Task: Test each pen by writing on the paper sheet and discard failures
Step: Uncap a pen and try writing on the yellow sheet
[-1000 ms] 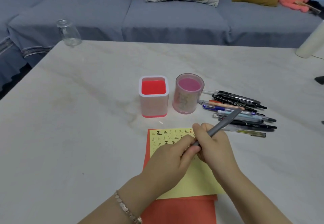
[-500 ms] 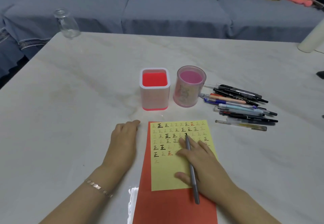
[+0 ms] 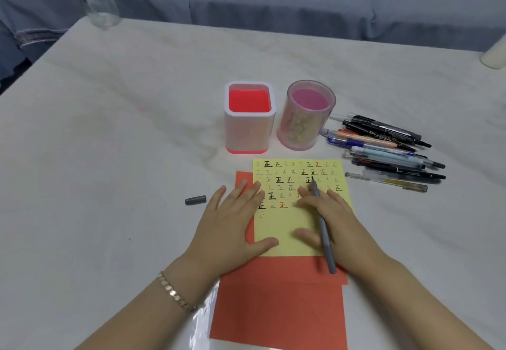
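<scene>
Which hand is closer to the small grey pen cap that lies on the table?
Left. The left hand lies flat just right of the cap, apart from it, on the yellow paper's edge. The right hand is farther right, holding the grey pen.

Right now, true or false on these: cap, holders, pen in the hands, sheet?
1. The pen cap lies on the table, left of the left hand. True.
2. Both holders contain pens. False: the square holder and round holder look empty; the loose pens lie on the table beside the round one.
3. The right hand holds the grey pen, tip at the yellow sheet. True.
4. The yellow sheet is blank. False: rows of written characters cover its upper part.
</scene>
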### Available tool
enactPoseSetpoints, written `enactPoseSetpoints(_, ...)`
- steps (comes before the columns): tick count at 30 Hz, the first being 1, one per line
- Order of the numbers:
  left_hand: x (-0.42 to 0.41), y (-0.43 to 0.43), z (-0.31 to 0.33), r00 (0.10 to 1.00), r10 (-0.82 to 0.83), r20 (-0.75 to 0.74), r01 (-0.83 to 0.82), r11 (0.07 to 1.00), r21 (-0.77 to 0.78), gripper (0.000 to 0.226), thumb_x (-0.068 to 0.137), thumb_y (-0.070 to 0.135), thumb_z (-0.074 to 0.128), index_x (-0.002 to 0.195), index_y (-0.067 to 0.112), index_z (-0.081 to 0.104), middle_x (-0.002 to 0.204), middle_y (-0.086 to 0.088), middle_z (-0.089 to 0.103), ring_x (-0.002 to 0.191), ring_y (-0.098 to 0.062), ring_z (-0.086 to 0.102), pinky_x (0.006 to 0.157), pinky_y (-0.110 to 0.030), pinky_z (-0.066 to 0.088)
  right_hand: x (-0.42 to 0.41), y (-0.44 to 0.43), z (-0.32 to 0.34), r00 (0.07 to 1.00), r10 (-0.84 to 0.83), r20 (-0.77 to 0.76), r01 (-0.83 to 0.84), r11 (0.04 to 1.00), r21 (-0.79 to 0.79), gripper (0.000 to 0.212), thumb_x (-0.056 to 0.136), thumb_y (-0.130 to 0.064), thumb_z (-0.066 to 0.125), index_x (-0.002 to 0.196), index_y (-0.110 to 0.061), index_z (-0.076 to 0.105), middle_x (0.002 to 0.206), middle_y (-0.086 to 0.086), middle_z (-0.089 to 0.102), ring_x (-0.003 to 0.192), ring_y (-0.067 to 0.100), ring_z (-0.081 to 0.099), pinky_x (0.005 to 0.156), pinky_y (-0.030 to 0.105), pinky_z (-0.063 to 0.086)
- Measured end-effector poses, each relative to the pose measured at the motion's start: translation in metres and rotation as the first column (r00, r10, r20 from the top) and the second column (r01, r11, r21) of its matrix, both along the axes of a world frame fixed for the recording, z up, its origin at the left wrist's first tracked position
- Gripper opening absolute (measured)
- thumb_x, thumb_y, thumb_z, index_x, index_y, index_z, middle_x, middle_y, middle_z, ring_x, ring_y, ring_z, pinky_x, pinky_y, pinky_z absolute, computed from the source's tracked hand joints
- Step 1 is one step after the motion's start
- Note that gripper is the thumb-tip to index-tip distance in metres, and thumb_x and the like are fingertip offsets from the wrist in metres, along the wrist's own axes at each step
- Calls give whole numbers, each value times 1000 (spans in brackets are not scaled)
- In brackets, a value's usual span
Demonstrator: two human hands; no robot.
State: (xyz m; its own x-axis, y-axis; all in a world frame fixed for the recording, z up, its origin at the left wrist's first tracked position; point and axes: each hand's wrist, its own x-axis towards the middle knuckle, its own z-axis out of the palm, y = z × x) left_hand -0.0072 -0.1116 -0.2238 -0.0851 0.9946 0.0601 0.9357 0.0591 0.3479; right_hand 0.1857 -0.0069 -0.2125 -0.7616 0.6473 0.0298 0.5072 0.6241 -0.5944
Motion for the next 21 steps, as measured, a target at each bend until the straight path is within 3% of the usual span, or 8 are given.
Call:
enactPoseSetpoints(1, -1, 0, -1, 1000, -4, 2, 4, 1000, 19, 85, 71, 73, 38, 135, 17, 47, 145, 3, 40, 136, -11, 22, 109, -39, 10, 0, -2, 2, 995, -65, -81, 61, 997, -49, 37, 79, -56, 48, 111, -39, 49, 131, -4, 54, 129, 12, 42, 113, 29, 24)
enactPoseSetpoints(2, -1, 0, -2, 1000, -8, 3, 8, 999, 36, 84, 72, 73, 39, 134, 17, 49, 143, 2, 43, 136, -12, 25, 108, -40, 11, 1, -5, 5, 973, -145, -181, 127, 986, -108, 28, 82, -50, 48, 109, -41, 51, 119, -3, 60, 118, 12, 51, 105, 23, 34)
enactPoseSetpoints(4, -2, 0, -3, 1000, -5, 8, 4, 998, 59, 80, 72, 70, 40, 132, 17, 51, 142, 2, 45, 135, -15, 30, 108, -41, 13, -1, -9, 12, 901, -300, -314, 243, 947, -209, 23, 85, -57, 42, 106, -51, 47, 99, -10, 63, 99, 3, 57, 87, 7, 39)
enactPoseSetpoints(7, -1, -1, -5, 1000, 8, 1, -8, 997, 73, 74, 72, 68, 42, 127, 20, 56, 138, 1, 49, 133, -18, 36, 106, -43, 17, -5, -10, 18, 770, -492, -405, 345, 856, -384, 50, 75, -79, 33, 106, -44, 50, 91, -15, 66, 91, 9, 62, 84, 21, 46)
enactPoseSetpoints(9, 0, -1, -8, 1000, 13, 22, -15, 996, 92, 71, 72, 68, 43, 127, 24, 56, 138, 1, 49, 133, -17, 35, 107, -43, 17, -12, -10, 23, 678, -588, -442, 371, 792, -485, 38, 83, -64, 42, 96, -34, 60, 85, -8, 70, 83, 17, 66, 81, 33, 50)
enactPoseSetpoints(12, 0, -1, -10, 999, 17, 37, -21, 993, 117, 70, 72, 68, 44, 127, 27, 56, 140, 2, 47, 134, -16, 33, 108, -43, 17, -27, -12, 32, 569, -682, -459, 418, 720, -553, 24, 92, -30, 52, 76, -17, 63, 61, 1, 67, 56, 15, 61, 63, 28, 53)
enactPoseSetpoints(16, -1, 0, -11, 999, 17, 39, -23, 990, 136, 70, 71, 68, 44, 127, 27, 55, 142, 4, 45, 136, -15, 31, 108, -44, 17, -51, -18, 31, 545, -716, -435, 472, 692, -546, 38, 86, -27, 61, 57, -5, 50, 38, -1, 51, 36, 8, 44, 44, 15, 39)
enactPoseSetpoints(21, -1, 1, -11, 999, 22, 40, -27, 991, 135, 71, 69, 68, 45, 127, 28, 56, 142, 5, 44, 136, -15, 32, 109, -44, 17, -73, -28, 11, 578, -698, -423, 515, 714, -475, 47, 82, -24, 67, 44, -7, 45, 33, -3, 45, 39, 9, 45, 48, 14, 37)
